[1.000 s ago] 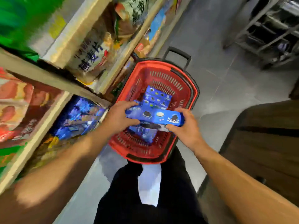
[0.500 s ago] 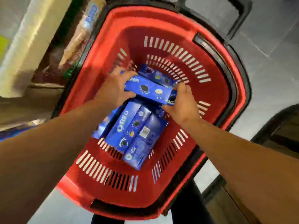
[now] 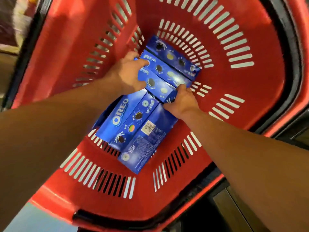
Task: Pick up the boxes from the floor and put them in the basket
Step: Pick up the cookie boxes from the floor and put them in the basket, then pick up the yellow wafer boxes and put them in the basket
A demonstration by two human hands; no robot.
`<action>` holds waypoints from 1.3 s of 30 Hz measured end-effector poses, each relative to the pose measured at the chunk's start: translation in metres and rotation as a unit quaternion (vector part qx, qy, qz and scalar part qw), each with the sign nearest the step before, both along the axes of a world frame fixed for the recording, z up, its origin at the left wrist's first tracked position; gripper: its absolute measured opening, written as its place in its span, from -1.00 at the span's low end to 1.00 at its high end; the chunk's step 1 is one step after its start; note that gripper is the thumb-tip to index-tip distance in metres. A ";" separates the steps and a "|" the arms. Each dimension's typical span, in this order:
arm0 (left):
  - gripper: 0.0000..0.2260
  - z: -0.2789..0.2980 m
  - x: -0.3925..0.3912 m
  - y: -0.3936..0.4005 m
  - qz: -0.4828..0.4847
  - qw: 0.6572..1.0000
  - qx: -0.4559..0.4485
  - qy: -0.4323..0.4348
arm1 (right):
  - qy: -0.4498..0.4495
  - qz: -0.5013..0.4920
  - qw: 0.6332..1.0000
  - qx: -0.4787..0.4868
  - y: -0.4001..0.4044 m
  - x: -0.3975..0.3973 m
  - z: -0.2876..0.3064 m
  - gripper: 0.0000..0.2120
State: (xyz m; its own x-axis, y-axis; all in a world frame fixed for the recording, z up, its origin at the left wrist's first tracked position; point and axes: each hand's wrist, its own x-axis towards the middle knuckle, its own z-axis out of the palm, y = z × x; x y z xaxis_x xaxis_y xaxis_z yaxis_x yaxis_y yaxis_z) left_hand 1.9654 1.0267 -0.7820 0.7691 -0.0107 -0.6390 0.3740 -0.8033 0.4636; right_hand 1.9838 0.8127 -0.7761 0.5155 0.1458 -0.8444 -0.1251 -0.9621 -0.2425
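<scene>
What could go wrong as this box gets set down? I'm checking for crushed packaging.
The blue cardboard cookie box held by the left hand and right hand overlaps the lengthwise boxes below, so it may settle tilted. Pressing it down could dent them. Fingers may get pinched against the red plastic basket.

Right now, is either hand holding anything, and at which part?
Both hands hold one blue cookie box by its ends inside the red basket: the left hand grips the left end, the right hand the right end.

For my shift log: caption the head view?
Both hands, left hand and right hand, setting a blue box into the red basket.
</scene>
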 end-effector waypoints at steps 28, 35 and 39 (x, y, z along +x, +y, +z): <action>-0.40 0.495 -0.201 -0.071 -0.319 0.933 -0.092 -0.140 | -0.224 -0.200 0.953 -0.038 -0.057 -0.313 0.501 -0.25; -0.29 0.544 -0.276 -0.154 -0.522 0.834 -0.092 -0.153 | -0.220 -0.347 0.906 -0.104 -0.078 -0.480 0.529 -0.19; -0.29 0.562 -0.351 -0.189 -0.604 0.770 -0.112 -0.172 | -0.249 -0.446 0.848 -0.139 -0.075 -0.582 0.542 -0.21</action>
State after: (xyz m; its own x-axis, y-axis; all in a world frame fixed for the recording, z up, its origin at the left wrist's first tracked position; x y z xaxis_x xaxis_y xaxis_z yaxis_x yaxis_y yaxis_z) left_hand 1.6148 0.8378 -0.2198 0.2344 -0.9316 -0.2779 -0.7587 -0.3541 0.5469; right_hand 1.4021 0.7381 -0.2345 0.6194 -0.6586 -0.4273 -0.7818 -0.5671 -0.2593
